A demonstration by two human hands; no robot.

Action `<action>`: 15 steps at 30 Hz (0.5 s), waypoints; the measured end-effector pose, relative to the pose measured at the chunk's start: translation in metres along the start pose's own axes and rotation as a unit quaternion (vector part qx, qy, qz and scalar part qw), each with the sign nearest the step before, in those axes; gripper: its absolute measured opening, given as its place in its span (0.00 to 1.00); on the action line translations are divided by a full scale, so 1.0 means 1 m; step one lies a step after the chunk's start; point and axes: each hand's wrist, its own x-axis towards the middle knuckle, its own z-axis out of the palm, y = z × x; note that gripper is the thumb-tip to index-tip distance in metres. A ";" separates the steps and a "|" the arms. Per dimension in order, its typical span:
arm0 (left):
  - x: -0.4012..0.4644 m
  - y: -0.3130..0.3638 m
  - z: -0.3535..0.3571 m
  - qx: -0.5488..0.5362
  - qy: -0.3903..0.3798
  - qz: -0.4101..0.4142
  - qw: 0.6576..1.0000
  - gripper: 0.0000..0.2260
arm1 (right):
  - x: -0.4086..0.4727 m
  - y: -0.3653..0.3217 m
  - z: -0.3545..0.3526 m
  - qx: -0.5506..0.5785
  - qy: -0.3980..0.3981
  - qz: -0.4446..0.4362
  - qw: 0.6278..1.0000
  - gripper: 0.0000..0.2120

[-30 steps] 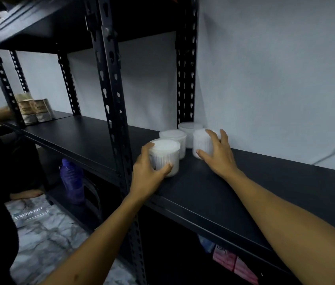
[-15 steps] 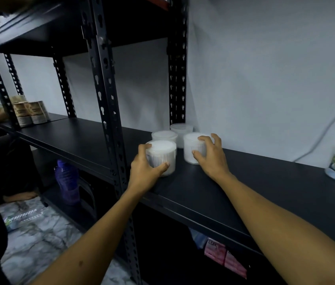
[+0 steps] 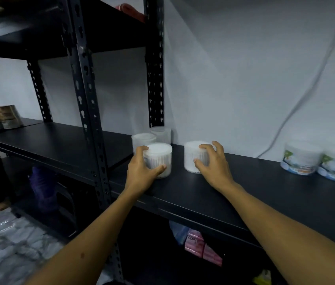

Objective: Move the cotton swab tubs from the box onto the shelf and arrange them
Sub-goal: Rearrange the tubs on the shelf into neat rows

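Two hands, each round one tub [image 3: 158,159].

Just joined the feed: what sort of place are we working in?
Likely a storeroom or shop stockroom: black slotted metal shelving, stacked paper cups, labelled tubs grouped along the plain wall.

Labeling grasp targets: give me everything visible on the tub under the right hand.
The tub under the right hand is a short round container of clear, frosted-looking plastic, packed with white cotton swabs standing on end. It stands upright on the black shelf, apart from the three tubs to its left. The right hand grips it from the right side, fingers curled over the top edge, thumb on the front wall. Lid detail is too blurred to tell.
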 end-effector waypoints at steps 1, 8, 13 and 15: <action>-0.001 0.003 0.004 0.001 -0.005 0.002 1.000 0.30 | -0.003 0.004 -0.007 -0.006 0.001 0.003 1.000 0.22; -0.003 0.027 0.034 -0.007 -0.058 0.014 0.998 0.33 | -0.026 0.028 -0.053 -0.029 0.018 0.017 0.999 0.21; -0.007 0.049 0.064 -0.025 -0.086 0.033 0.995 0.35 | -0.043 0.042 -0.086 -0.045 0.029 0.029 0.998 0.21; -0.010 0.059 0.078 -0.028 -0.102 0.041 0.994 0.35 | -0.050 0.048 -0.100 -0.057 0.034 0.035 0.997 0.21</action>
